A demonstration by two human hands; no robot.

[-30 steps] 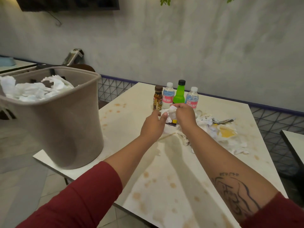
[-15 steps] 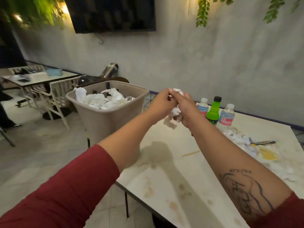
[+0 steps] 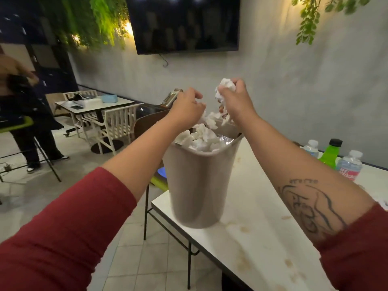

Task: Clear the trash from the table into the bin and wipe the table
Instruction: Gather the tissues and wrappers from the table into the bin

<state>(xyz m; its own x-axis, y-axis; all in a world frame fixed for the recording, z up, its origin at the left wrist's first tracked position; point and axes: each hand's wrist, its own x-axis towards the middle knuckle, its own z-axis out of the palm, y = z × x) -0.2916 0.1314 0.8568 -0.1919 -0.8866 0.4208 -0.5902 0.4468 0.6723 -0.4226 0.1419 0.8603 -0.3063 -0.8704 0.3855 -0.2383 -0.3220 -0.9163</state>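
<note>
- Gripping a crumpled tissue wad [image 3: 226,86], the right hand [image 3: 236,103] is curled tight above the bin [image 3: 199,185].
- Over the rim, the left hand [image 3: 186,109] hovers with its fingers curled; whether it pinches any paper is unclear.
- On the stained table [image 3: 262,227] corner the bin stands upright, heaped with white paper; bottles [image 3: 349,166] stand well apart at far right.
</note>
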